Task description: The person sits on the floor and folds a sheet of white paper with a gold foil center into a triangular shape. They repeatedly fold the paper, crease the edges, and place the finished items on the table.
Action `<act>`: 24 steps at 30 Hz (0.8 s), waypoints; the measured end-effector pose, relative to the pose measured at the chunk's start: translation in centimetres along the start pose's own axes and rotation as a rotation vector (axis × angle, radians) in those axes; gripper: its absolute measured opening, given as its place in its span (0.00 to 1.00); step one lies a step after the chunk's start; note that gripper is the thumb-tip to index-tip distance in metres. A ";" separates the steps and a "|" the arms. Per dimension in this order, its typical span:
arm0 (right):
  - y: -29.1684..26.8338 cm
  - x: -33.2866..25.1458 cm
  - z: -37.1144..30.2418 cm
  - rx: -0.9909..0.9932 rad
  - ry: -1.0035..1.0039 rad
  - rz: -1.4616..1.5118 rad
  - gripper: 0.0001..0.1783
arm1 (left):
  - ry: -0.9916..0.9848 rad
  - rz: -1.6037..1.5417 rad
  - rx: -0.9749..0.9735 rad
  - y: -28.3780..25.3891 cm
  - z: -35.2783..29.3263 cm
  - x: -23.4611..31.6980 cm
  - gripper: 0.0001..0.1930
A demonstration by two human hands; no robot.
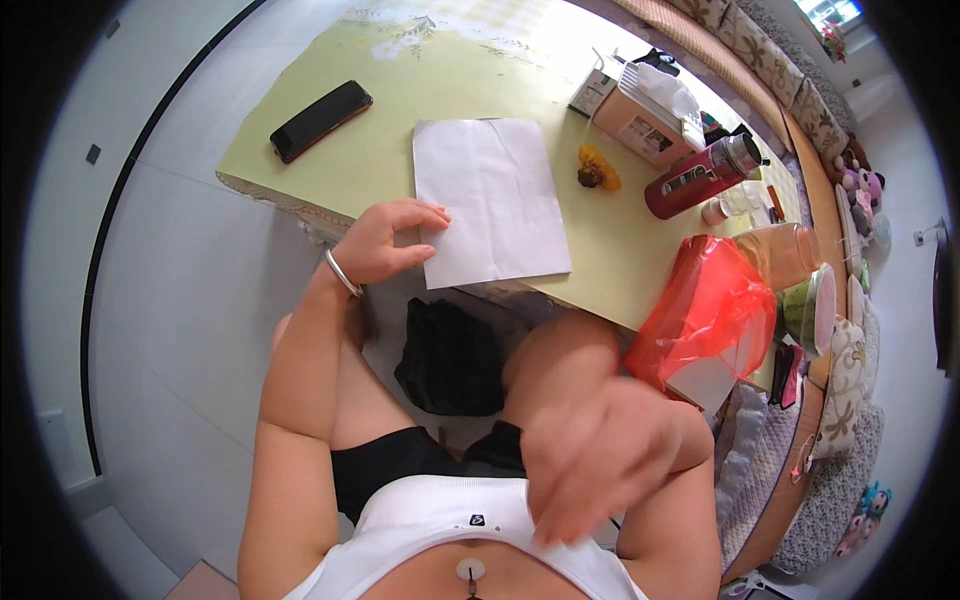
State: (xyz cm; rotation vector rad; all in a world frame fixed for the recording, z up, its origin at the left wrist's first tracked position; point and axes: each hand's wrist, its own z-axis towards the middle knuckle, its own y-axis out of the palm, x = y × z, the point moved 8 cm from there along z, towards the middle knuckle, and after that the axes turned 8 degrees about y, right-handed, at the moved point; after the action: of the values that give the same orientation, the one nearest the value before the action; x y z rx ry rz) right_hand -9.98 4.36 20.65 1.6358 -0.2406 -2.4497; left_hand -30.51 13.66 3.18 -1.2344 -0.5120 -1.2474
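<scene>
A creased white sheet of paper (495, 200) lies on the table (380, 150), its near edge reaching past the table's front edge. My left hand (392, 240) rests at the paper's left side, fingers stretched over its edge and thumb apart. A silver bangle is on that wrist. My right hand (595, 450) is raised over my lap, close to my chest and away from the paper. It is smeared by motion, so its fingers and anything in them cannot be made out.
A black phone (320, 120) lies at the table's left. To the right are a yellow-brown fruit peel (597, 168), a pink tissue box (650, 130), a red thermos (700, 178), a red plastic bag (705, 310) and a cut watermelon (812, 308). A patterned sofa (765, 45) stands beyond.
</scene>
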 end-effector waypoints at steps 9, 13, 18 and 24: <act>-11.9 8.2 -4.7 0.664 0.436 -1.525 0.16 | 0.111 0.231 0.058 0.1 0.2 0.7 0.12; -12.3 11.4 -3.9 0.524 0.370 -1.827 0.22 | 0.157 0.272 0.049 0.4 0.5 0.7 0.12; -13.1 13.2 -3.8 0.405 0.406 -1.876 0.21 | 0.105 0.183 0.053 0.4 0.1 0.1 0.12; -12.3 13.8 -3.1 0.418 0.324 -1.911 0.15 | 0.079 0.135 0.041 0.3 0.2 -0.3 0.11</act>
State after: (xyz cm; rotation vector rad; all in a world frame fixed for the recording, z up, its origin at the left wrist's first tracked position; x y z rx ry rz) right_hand -13.06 12.85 4.25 3.2666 1.7598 -2.8765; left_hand -30.28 13.92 2.88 -1.1618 -0.3886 -1.1609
